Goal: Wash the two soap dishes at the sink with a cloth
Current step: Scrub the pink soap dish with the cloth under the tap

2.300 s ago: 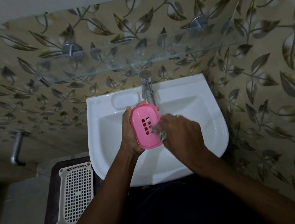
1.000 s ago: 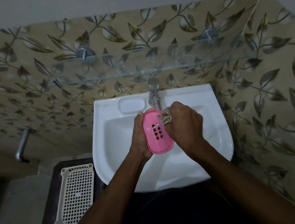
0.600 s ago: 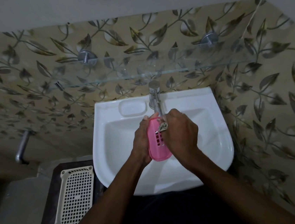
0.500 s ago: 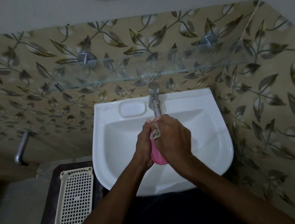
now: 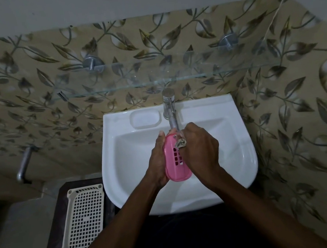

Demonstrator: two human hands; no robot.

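Over the white sink [image 5: 235, 156], my left hand [image 5: 157, 161] grips a pink soap dish [image 5: 175, 163] with square drain holes, held on edge and turned partly toward me. My right hand [image 5: 199, 147] is closed on a small grey cloth [image 5: 180, 143], pressing it against the upper part of the dish just below the tap's spout. Only a crumpled bit of the cloth shows between my fingers. A second soap dish is not in sight.
A chrome tap [image 5: 169, 111] stands at the back of the sink, beside a moulded soap recess [image 5: 145, 119]. A glass shelf [image 5: 163, 77] juts out above. A cream perforated basket [image 5: 84, 220] lies on a dark stand at lower left. A metal pipe [image 5: 23, 166] protrudes from the left wall.
The dish first turned edge-on between my hands, then back, so its holes show again. My right hand with the cloth slid from the lower part up to the top of the dish.
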